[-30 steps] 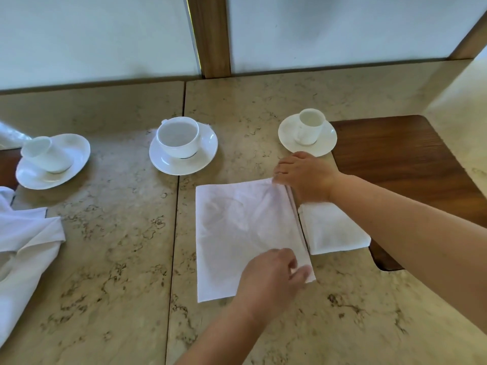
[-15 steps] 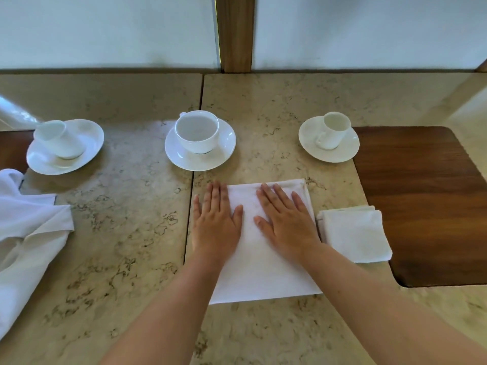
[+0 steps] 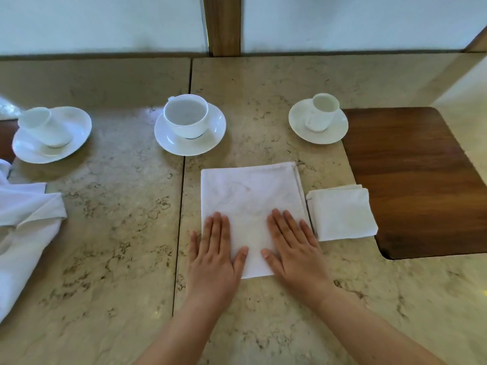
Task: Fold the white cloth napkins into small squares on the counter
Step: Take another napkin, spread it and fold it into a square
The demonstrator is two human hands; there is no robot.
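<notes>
on the marble counter point(image 3: 105, 259), left hand point(image 3: 214, 255) and right hand point(image 3: 296, 252) press flat, fingers straight, on the half-folded white napkin point(image 3: 247, 196); no writing readable.

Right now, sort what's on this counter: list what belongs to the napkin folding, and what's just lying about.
Belongs to the job:
- half-folded napkin, pressed flat by left hand and right hand
- finished folded square
- unfolded white cloths at left

Lying about:
- three cups on saucers: left, middle, right
- wooden board
</notes>
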